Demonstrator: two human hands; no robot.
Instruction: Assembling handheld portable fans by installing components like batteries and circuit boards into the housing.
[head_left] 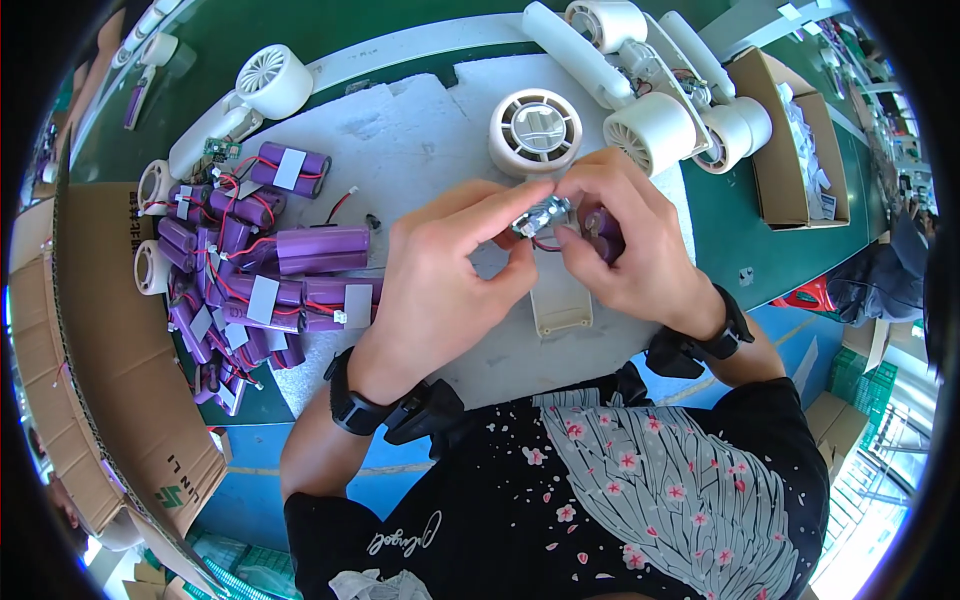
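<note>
Hands: left hand [440, 275] and right hand [630, 235] meet above the white foam mat [400, 150], just in front of the round fan housing [535, 130].
Left fingers: narrow, pinching the small circuit board [540, 215] by its edge.
Right fingers: curled around a purple battery cell [600, 230], tips also touching the board.
Wiring: a red lead [545, 245] hangs under the board.
Handle shell: white half-shell [560, 305] lies directly below the hands, nearer the body than the fan housing.
Spare cells: heap of purple batteries [260, 280] left of the fan housing.
Advice: I judge it best to hold the board by its edges and keep the lead slack.
</note>
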